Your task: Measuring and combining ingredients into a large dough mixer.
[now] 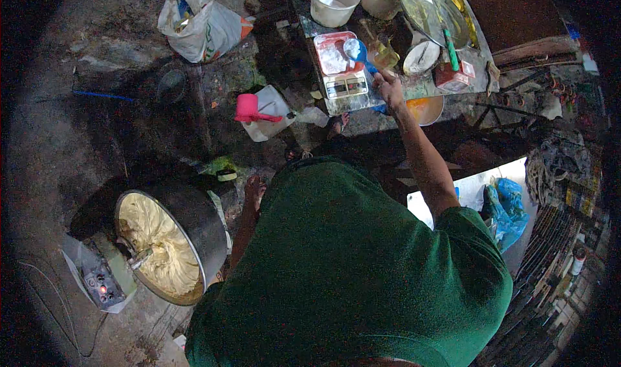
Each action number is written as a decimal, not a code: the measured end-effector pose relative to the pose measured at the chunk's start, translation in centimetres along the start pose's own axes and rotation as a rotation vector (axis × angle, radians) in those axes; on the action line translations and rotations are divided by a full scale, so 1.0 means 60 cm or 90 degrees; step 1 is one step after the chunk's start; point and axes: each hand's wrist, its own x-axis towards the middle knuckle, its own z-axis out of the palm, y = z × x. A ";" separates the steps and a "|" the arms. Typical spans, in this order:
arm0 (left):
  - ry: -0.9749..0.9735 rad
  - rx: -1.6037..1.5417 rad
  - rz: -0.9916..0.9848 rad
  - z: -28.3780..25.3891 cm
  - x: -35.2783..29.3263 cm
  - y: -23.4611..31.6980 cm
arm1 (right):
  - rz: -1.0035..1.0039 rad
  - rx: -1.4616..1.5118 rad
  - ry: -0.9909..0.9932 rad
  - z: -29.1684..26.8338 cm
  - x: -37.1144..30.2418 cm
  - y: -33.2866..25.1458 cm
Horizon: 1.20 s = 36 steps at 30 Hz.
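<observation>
My right hand [389,90] grips the handle of a blue scoop [371,65]. White powder [352,48] fills the scoop's bowl, which hangs over the right side of a red tray [334,36]. More white powder lies in that tray, which rests on a weighing scale [346,86] at the table's front left corner. My left hand [255,191] hangs low by my side, near a large metal mixing bowl [213,228] of pale dough [165,254]. Its fingers are small and dim, and I see nothing clearly held there.
White tubs [333,11] of powder stand on the table [378,100], beside a round strainer [424,18] and a green-handled tool [451,50]. A pink dipper [253,108] lies atop a pale container [275,124] on the floor. A white sack [210,34] sits farther left.
</observation>
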 end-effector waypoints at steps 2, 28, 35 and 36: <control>-0.071 -0.198 -0.032 0.003 -0.012 -0.017 | 0.142 0.105 -0.053 0.009 -0.009 -0.040; -0.310 -0.141 -0.064 0.035 0.016 0.001 | 0.055 0.047 -0.047 0.024 -0.029 -0.038; 0.066 0.177 0.057 0.027 -0.007 -0.008 | 0.105 0.042 -0.042 0.032 -0.024 -0.046; 0.278 0.259 0.042 0.027 -0.005 -0.012 | 0.129 0.106 -0.059 0.032 -0.023 -0.048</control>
